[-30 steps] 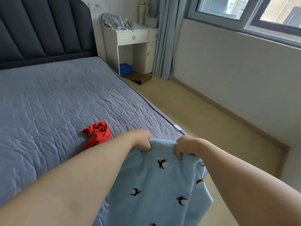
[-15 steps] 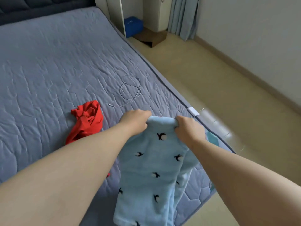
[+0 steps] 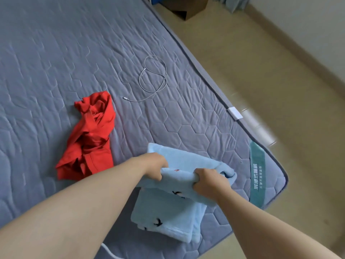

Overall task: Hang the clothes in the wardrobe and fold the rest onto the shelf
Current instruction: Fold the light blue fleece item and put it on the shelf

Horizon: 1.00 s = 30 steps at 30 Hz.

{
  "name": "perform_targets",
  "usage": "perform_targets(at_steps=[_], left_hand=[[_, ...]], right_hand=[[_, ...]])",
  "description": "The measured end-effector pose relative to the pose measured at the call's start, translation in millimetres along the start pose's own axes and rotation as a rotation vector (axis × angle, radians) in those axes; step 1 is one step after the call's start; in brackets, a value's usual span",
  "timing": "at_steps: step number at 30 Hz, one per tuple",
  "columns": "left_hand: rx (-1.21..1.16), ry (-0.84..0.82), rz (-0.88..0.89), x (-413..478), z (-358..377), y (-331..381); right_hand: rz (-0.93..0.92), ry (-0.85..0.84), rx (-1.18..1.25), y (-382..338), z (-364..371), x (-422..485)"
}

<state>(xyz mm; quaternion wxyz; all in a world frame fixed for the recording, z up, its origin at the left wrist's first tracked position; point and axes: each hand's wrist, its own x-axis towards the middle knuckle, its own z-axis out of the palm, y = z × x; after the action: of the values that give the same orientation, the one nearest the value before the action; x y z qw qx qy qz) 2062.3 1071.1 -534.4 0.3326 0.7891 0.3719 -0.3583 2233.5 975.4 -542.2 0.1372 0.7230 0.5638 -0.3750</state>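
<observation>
Head view: nearest, a white cord (image 3: 110, 252) pokes out at the bed's near edge, beside the left forearm. Just beyond it, a light blue fleece garment (image 3: 168, 214) printed with small black birds lies partly folded on the grey quilted bed (image 3: 56, 62), near its corner. Both hands curl round the garment's raised fold: the left hand (image 3: 155, 166) grips its left end and the right hand (image 3: 209, 181) its right end, with a short stretch of fleece between them. Left of the fleece and apart from it lies a crumpled red garment (image 3: 91, 135). On the right, a teal label strip (image 3: 258, 171) crosses the mattress corner. Further off, a white tag (image 3: 234, 113) sits on the bed's edge and a thin charging cable (image 3: 153, 77) lies in loose loops. Beyond the bed are the beige floor (image 3: 261, 62) and a brown cardboard box (image 3: 188, 6).
</observation>
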Motion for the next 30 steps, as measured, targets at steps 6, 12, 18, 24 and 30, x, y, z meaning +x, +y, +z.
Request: perform_targets(at_steps=[6,12,18,24,30], left_hand=[[-0.240,-0.462,-0.130,4.2,18.6,-5.1],[-0.127,-0.069,-0.207,12.6,47.8,-23.2],[-0.352,0.425,-0.430,45.1,92.2,-37.2],[-0.991,0.424,-0.448,79.5,121.3,-53.0],[-1.456,0.325,-0.438,101.1,144.4,-56.1]], right_hand=[[0.121,-0.572,0.179,-7.9,21.2,0.0],[0.316,-0.315,0.206,4.9,55.7,3.9],[0.716,0.143,0.393,11.4,92.1,11.9],[0.769,0.128,0.891,35.2,122.4,35.7],[0.609,0.120,1.306,42.3,150.2,51.1]])
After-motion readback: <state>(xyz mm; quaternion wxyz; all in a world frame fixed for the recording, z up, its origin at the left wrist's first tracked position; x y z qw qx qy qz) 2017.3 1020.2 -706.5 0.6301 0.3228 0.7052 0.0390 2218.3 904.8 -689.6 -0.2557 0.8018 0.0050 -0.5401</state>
